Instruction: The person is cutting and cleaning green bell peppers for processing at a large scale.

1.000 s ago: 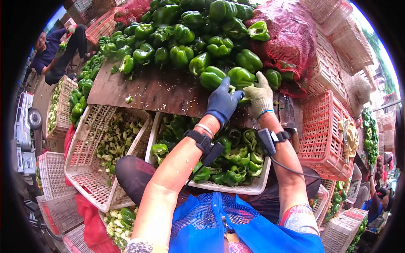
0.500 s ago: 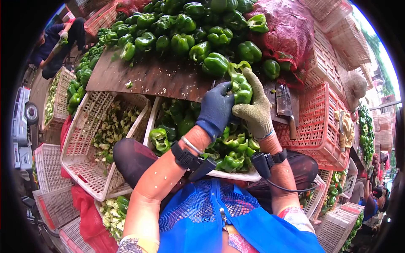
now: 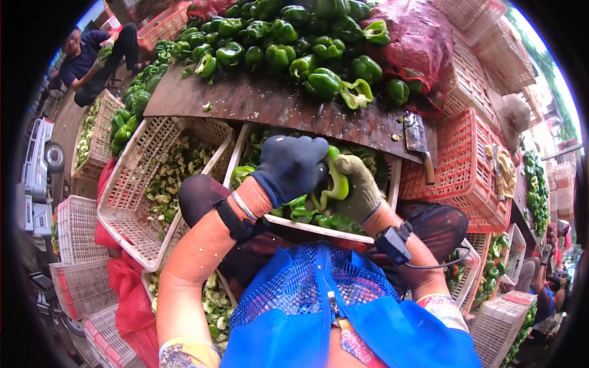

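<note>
My right hand [image 3: 359, 190], in a greenish glove, grips a cut piece of green pepper [image 3: 335, 178] over the crate [image 3: 307, 229] between my knees. Beside it my left hand [image 3: 291, 167], in a dark blue glove, is closed with its knuckles up near the piece; what it holds, if anything, is hidden. Below both hands, cut green peppers [image 3: 300, 211] fill the crate. An opened pepper half [image 3: 356, 94] lies at the near edge of the wooden board [image 3: 245, 110], and whole green peppers [image 3: 279, 56] are heaped behind it.
A cleaver [image 3: 415, 134] lies on the board's right end. To the left stands a crate [image 3: 126, 208] of pepper scraps. A red crate [image 3: 463, 178] with a knife and a glove is at the right, and a red net sack [image 3: 414, 46] behind. Another person [image 3: 86, 64] sits far left.
Both hands have come down from the board's edge to above the crate. A pepper half now lies on the board, and a smaller piece is in my right hand. The view has shifted slightly.
</note>
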A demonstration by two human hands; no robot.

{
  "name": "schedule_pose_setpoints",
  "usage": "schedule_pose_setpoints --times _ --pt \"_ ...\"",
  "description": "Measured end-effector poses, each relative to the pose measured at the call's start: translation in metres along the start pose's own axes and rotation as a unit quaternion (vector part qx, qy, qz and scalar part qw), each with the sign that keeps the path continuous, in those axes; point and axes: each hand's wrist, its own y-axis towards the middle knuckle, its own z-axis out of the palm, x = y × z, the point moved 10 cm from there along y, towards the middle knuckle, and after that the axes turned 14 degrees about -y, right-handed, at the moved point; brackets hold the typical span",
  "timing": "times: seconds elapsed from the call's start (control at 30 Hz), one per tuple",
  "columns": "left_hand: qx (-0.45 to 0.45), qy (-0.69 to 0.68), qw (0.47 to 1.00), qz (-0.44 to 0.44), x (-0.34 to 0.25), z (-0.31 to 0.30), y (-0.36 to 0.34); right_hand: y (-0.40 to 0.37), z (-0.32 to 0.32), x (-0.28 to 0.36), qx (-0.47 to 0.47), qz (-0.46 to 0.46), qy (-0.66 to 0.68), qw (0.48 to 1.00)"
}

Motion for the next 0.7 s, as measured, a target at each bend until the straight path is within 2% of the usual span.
schedule_pose_setpoints --times 0.07,0.17,0.23,0.3,0.37,0.4,0.43,0.5,0.53,0.57,0.6,0.63,0.7 --pt "-0.004 -0.006 1.0 -0.008 0.005 0.001 -0.007 -0.003 0.024 -0.003 -0.042 -0.015 0.051 0.998" --pt "-0.068 -0.006 0.997 -0.024 0.012 -0.007 -0.015 0.01 0.015 -0.025 -0.025 -0.02 0.116 0.993" --pt "-0.079 -0.001 0.996 -0.041 0.018 -0.011 -0.017 0.017 0.021 -0.023 -0.068 -0.019 0.08 0.994" --pt "-0.095 0.009 0.994 -0.049 0.024 -0.021 -0.017 0.023 0.028 -0.018 -0.099 -0.013 0.105 0.99" --pt "-0.164 -0.005 0.985 -0.061 0.035 -0.04 -0.019 0.038 0.042 -0.014 0.01 -0.032 0.113 0.993" --pt "-0.199 0.019 0.973 -0.111 0.055 -0.052 -0.021 0.039 0.045 -0.022 0.032 0.01 0.179 0.983" --pt "-0.234 0.045 0.958 -0.16 0.081 -0.068 -0.025 0.035 0.051 -0.017 0.014 -0.01 0.143 0.99" --pt "-0.163 0.202 0.959 -0.113 0.154 -0.106 -0.041 0.032 0.052 -0.001 -0.03 -0.036 0.014 0.999" --pt "-0.196 0.172 0.924 -0.279 0.217 -0.142 -0.075 0.036 0.04 0.005 -0.058 -0.04 -0.077 0.995" --pt "-0.187 0.122 0.905 -0.363 0.241 -0.176 -0.089 0.034 0.029 0.028 -0.051 -0.015 -0.362 0.931" --pt "-0.178 0.2 0.891 -0.367 0.248 -0.206 -0.102 0.035 0.015 0.064 -0.078 -0.117 -0.604 0.785" --pt "-0.171 0.277 0.872 -0.366 0.257 -0.231 -0.113 0.038 0.01 0.092 -0.098 -0.209 -0.792 0.566" --pt "-0.202 0.287 0.88 -0.32 0.282 -0.26 -0.132 0.059 -0.033 0.163 -0.18 -0.257 -0.803 0.506"
